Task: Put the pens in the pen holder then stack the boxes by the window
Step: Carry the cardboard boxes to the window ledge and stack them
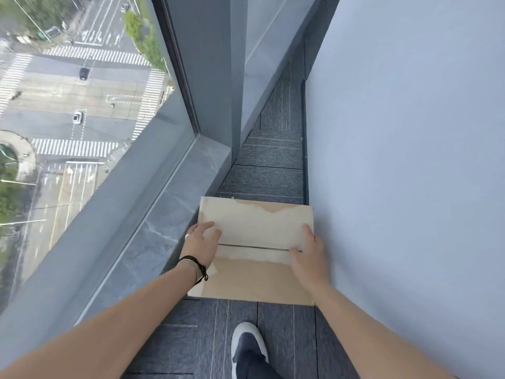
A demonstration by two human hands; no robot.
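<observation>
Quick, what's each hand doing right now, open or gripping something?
Left hand: open, fingers spread flat on the cardboard box.
Right hand: open as far as shows, thumb and forefinger flat on it.

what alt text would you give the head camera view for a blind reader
The left hand and right hand rest on top of a closed cardboard box in a narrow carpeted gap between a grey window ledge and a pale wall. Through the window, a road junction with cars lies far below.

Box (257, 250) fills gap between sill (153, 236), wall (410, 187)
</observation>
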